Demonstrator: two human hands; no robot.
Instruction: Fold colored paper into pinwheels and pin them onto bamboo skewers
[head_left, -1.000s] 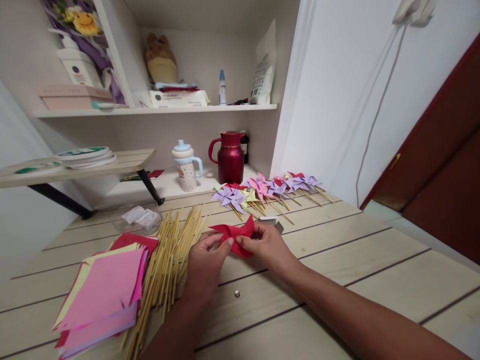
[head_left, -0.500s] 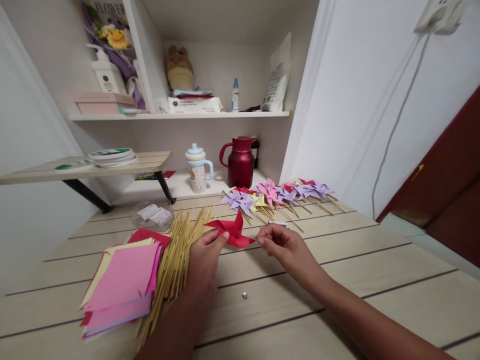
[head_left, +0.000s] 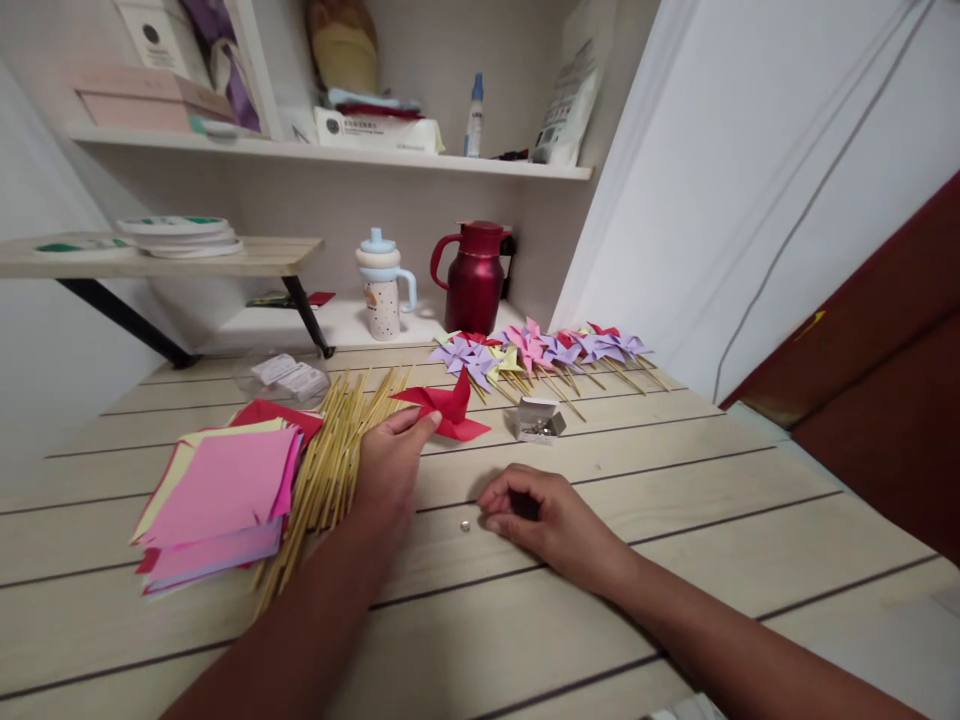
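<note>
My left hand (head_left: 390,465) pinches a folded red paper pinwheel (head_left: 446,408) at its left side, just above the wooden table (head_left: 675,480). My right hand (head_left: 536,515) rests low on the table with its fingers curled, its fingertips right beside a small metal pin (head_left: 465,525). A bundle of thin bamboo sticks (head_left: 334,460) lies under and left of my left hand. A small open box of pins (head_left: 538,420) sits behind my right hand.
A stack of pink, yellow and red paper squares (head_left: 221,495) lies at the left. Several finished pinwheels on sticks (head_left: 540,355) lie at the back, before a red jug (head_left: 474,275) and a spouted cup (head_left: 380,285). Shelves rise behind; a white wall stands right.
My right hand let go of the red pinwheel and dropped toward me to the loose pin. My left hand kept the pinwheel. The view tilted downward.
</note>
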